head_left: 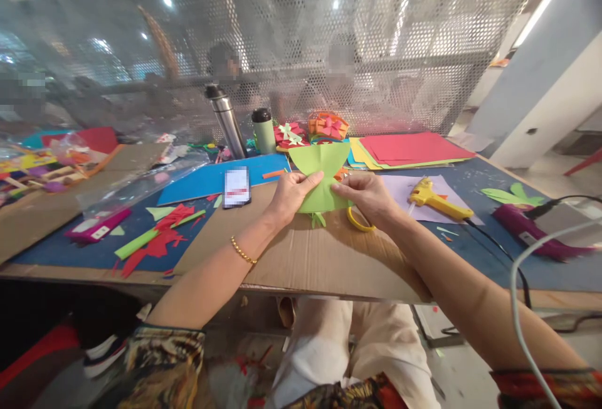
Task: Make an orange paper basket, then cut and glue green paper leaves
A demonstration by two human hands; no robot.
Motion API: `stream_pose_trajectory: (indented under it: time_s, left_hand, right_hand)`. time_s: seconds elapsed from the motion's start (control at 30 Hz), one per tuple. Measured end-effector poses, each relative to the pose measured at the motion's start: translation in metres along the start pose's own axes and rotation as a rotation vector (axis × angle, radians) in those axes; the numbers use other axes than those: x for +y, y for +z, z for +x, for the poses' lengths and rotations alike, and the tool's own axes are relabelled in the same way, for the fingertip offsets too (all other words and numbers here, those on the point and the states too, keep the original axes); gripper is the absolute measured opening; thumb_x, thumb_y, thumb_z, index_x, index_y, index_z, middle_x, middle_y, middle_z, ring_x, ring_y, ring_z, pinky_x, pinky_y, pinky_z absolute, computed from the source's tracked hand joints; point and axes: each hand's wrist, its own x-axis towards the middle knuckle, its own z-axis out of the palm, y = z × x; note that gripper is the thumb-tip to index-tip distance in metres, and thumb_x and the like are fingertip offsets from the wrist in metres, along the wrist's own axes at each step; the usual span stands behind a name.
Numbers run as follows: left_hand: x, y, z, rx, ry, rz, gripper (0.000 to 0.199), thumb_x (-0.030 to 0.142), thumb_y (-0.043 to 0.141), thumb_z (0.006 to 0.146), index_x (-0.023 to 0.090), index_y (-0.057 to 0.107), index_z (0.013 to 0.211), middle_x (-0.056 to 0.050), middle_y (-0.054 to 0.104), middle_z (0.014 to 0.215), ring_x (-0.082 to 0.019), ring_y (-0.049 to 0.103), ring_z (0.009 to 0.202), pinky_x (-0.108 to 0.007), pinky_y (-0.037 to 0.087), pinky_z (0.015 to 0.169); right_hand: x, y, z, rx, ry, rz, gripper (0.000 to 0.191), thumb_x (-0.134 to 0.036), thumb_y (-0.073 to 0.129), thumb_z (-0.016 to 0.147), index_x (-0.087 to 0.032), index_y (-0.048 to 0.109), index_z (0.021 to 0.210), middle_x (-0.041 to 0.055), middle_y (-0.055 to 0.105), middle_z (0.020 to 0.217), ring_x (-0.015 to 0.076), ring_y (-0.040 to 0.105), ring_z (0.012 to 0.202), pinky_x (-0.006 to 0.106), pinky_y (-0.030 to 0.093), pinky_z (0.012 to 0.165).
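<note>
Between my two hands is a light green paper cutout (324,161), wide at top and bottom and narrow in the middle. My left hand (294,194) pinches its left edge with the thumb on the near face. On the opposite edge, my right hand (362,192) grips it between thumb and fingers. Below the cutout, a small green paper piece (318,219) shows over the cardboard sheet (301,252). Scissors with a yellow handle (361,221) lie partly hidden under my right hand.
A yellow glue gun (439,201) rests on lilac paper (397,188) at right, its cord running to a purple power strip (531,233). Behind are a steel flask (228,122), a green bottle (264,132) and red paper sheets (418,147). A phone (236,187) lies left, near red scraps (162,239).
</note>
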Motion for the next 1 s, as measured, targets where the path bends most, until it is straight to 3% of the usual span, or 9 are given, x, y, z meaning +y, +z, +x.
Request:
stream_pose_trajectory:
  time_s: [0.1,0.2,0.33,0.47,0.67,1.0]
  left_hand:
    - [0.0037,0.0012,-0.0031,-0.035,-0.02,-0.014,0.05,0.057,0.099,0.06,0.016,0.072,0.06,-0.005,0.073,0.062,-0.012,0.06,0.053,-0.025,0.046,0.052]
    - [0.0034,0.0024,-0.0061,-0.111,-0.059,-0.007,0.051,0.058,0.1,0.058,0.014,0.076,0.066,-0.007,0.076,0.067,-0.015,0.065,0.055,-0.027,0.051,0.055]
    - [0.0012,0.0015,-0.0059,-0.162,-0.099,0.038,0.051,0.059,0.098,0.067,0.014,0.074,0.067,-0.007,0.075,0.066,-0.015,0.066,0.055,-0.026,0.049,0.051]
    - [0.0033,-0.0013,-0.0028,-0.176,-0.131,-0.002,0.051,0.06,0.095,0.072,0.014,0.073,0.071,-0.008,0.076,0.07,-0.015,0.067,0.057,-0.026,0.052,0.053]
    - [0.0063,-0.003,-0.0029,-0.283,-0.106,-0.071,0.051,0.045,0.104,0.055,0.012,0.078,0.085,-0.01,0.083,0.087,-0.02,0.075,0.073,-0.031,0.061,0.069]
    - [0.0063,-0.0064,-0.001,-0.345,-0.034,-0.044,0.053,0.039,0.1,0.061,0.014,0.082,0.104,-0.012,0.086,0.106,-0.027,0.08,0.095,-0.037,0.064,0.085]
  right_hand:
    - [-0.0038,-0.0034,-0.001,0.04,-0.026,-0.071,0.073,-0.088,0.083,0.063,-0.02,0.057,0.055,-0.0023,0.05,0.055,0.0103,0.042,0.056,0.027,0.034,0.054]
    - [-0.0055,-0.0043,-0.0009,0.112,-0.019,-0.064,0.068,-0.083,0.086,0.063,-0.02,0.063,0.061,-0.0004,0.057,0.059,0.0121,0.049,0.058,0.028,0.039,0.057]
    - [-0.0038,-0.0024,0.0003,0.138,0.032,-0.034,0.067,-0.08,0.092,0.052,-0.019,0.065,0.062,0.0012,0.061,0.061,0.0136,0.051,0.059,0.028,0.041,0.055]
    - [-0.002,-0.0025,0.0007,0.151,0.022,-0.047,0.066,-0.077,0.092,0.054,-0.019,0.061,0.06,-0.0009,0.057,0.059,0.0117,0.047,0.057,0.027,0.036,0.051]
    - [0.0023,-0.0031,0.0015,0.122,0.012,-0.073,0.066,-0.078,0.092,0.058,-0.022,0.057,0.059,-0.0011,0.054,0.059,0.0131,0.048,0.057,0.027,0.035,0.048]
    - [-0.0011,-0.0053,-0.0015,0.023,-0.022,0.026,0.062,-0.073,0.097,0.057,-0.021,0.062,0.062,0.0011,0.061,0.061,0.0164,0.055,0.062,0.028,0.037,0.05]
